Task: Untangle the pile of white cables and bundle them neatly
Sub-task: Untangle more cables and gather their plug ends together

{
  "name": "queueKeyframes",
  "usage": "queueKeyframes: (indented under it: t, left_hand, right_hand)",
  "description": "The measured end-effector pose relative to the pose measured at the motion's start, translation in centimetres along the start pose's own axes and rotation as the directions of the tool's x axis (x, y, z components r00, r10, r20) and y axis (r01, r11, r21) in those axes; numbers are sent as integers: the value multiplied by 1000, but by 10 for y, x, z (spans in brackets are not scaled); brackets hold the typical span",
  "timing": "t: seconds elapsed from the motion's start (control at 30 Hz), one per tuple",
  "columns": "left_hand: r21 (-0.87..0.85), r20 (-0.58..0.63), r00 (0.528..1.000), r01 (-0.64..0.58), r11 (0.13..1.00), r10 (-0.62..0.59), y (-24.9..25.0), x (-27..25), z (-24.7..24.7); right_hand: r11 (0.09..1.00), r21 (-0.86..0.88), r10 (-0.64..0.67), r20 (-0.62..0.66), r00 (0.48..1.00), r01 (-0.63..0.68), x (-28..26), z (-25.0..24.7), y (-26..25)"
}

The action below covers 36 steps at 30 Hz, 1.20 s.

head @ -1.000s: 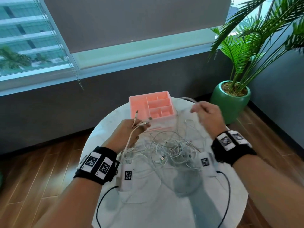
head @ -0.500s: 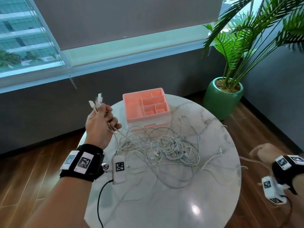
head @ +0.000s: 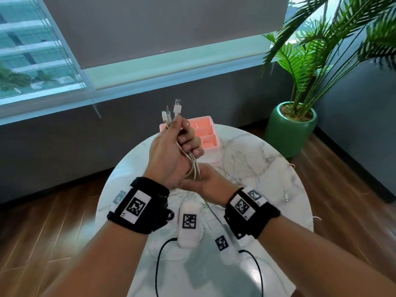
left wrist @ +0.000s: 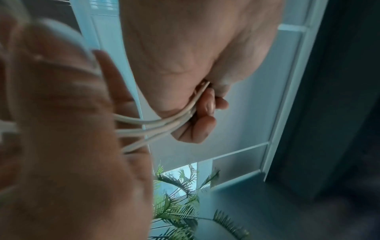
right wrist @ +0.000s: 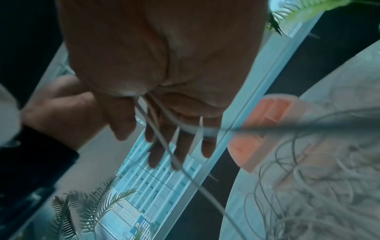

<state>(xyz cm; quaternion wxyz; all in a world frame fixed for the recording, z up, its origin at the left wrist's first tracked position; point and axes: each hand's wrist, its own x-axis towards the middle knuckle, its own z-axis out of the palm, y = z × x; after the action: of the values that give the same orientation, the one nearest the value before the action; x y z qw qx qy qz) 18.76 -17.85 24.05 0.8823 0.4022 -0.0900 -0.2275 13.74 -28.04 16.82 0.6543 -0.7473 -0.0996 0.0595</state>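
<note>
My left hand (head: 180, 144) is raised over the round table, its fingers curled round a bunch of white cable strands (head: 194, 166). Two plugs (head: 177, 106) stick up out of the fist. In the left wrist view the curled left fingers (left wrist: 199, 110) clamp the strands (left wrist: 156, 125). Directly below is my right hand (head: 205, 181), where the strands run down into it. In the right wrist view the right fingers (right wrist: 179, 142) are fairly straight, with the strands (right wrist: 164, 146) lying across them. The rest of the cable pile (head: 242, 168) lies on the table, mostly hidden by my hands.
A pink compartment tray (head: 205, 133) stands at the table's far side, behind my left hand. The white marble table (head: 267, 211) has loose cable ends near its right edge. A potted palm in a green pot (head: 289, 129) stands on the floor to the right.
My right hand has come back from low on the right, off the table, to just under my left hand. My left hand has moved right and up with the cable ends.
</note>
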Motion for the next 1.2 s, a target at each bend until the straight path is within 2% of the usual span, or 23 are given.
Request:
queueKeyframes:
  t: [0.1,0.2,0.3,0.4,0.5,0.57,0.67,0.77,0.87,0.93,1.0,1.1,1.2]
  left_hand:
    - [-82,33,999,-30,996,33,22,-5,-18]
    - [-105,-2,998,-64,992,64,38,-7,-39]
    - [-79,-72,991,-118,990,112,49,-6,-53]
    - [-49,-147,971,-198,979,189,67,-2,-63]
    - [-40,-230,929,-305,951,288,99,0,-76]
    - [-23,-270,903,-354,935,335,118,1,-89]
    - [5,-303,888,-361,933,346,128,1,-111]
    - [19,-355,874,-349,937,333,121,1,-130]
    - [48,-399,856,-339,940,329,110,1,-142]
    - [95,-416,849,-316,944,326,99,2,-148]
    - [165,-410,858,-264,950,310,84,3,-151]
    - [281,-382,884,-167,945,269,59,4,-151]
    - [386,-337,916,-76,919,217,35,-1,-140]
  right_hand:
    - [993,116,-14,-53,998,20,1,10,13]
    - [977,213,0,-79,997,17,0,5,16]
    - [906,420,47,26,999,-53,0,-4,9]
    - [964,206,154,95,984,-171,-5,-2,18]
    - [953,-65,302,161,940,-295,-19,3,55]
    - [933,-192,338,181,924,-304,-34,5,82]
    - [937,-228,297,125,947,-264,-54,-3,104]
    - [943,-129,318,70,945,-308,-62,-24,108]
    - [960,48,280,-124,952,-276,-63,-51,91]
    - [958,241,222,-296,929,-152,-60,-64,69]
    - [882,472,197,-389,900,11,-54,-71,45]
    - [786,612,195,-389,900,95,-45,-74,23]
    - [772,634,212,-308,927,34,-39,-69,20]
